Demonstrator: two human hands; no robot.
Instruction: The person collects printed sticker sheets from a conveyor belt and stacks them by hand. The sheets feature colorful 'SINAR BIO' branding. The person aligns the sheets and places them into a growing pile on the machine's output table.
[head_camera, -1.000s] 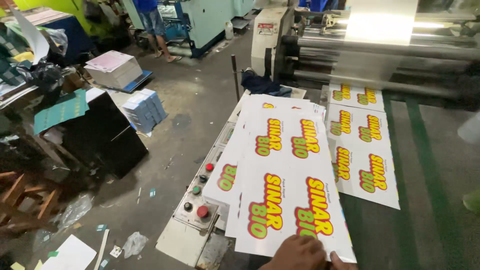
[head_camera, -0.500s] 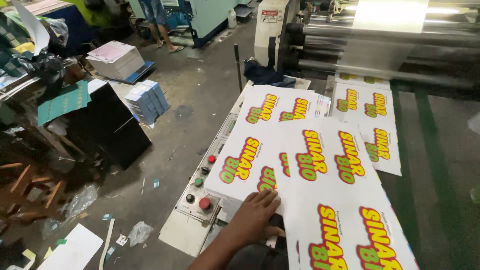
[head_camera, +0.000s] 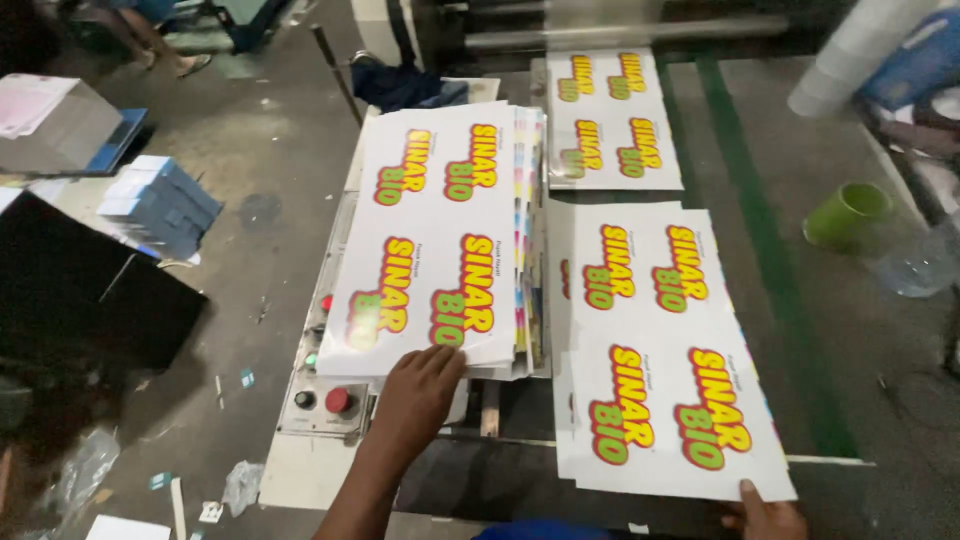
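My left hand (head_camera: 415, 395) rests flat on the near edge of a stack of white printed sheets (head_camera: 440, 230) with red, yellow and green lettering, lying on the machine's side table. My right hand (head_camera: 765, 515) grips the near right corner of a single printed sheet (head_camera: 650, 350) that lies on the conveyor to the right of the stack. Only the fingers of that hand show at the bottom edge. Another printed sheet (head_camera: 610, 120) lies farther back on the conveyor.
A control panel (head_camera: 320, 385) with red and green buttons sits left of the stack. A green cup (head_camera: 845, 215) and a clear bottle (head_camera: 915, 265) stand at the right. Bundles of paper (head_camera: 160, 205) and a box (head_camera: 50, 125) lie on the floor at left.
The view has swung right and closer. My left hand moved up onto the stack's near edge. The single sheet now lies apart on the right, with my right hand at its corner.
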